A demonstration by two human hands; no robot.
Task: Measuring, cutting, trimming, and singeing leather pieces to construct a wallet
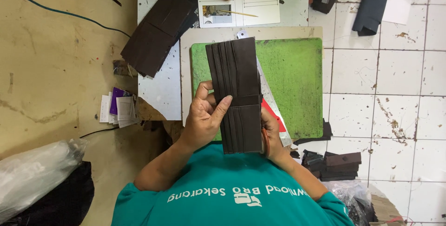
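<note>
I hold an open dark brown leather wallet piece (238, 91) with stitched card slots, upright over a green cutting mat (297, 82). My left hand (204, 117) grips its left edge near the middle fold, thumb pressed on the front. My right hand (272, 137) holds the lower right edge from behind and is mostly hidden by the wallet. A metal ruler (272, 100) and a red-handled tool (278, 119) lie on the mat behind the wallet.
A stack of dark leather sheets (160, 26) lies at the upper left of the white board. A white card with a thin stick (239, 11) sits above the mat. Small leather pieces (332, 165) are piled at the right, paper tags (118, 110) at the left, plastic bags (37, 175) lower left.
</note>
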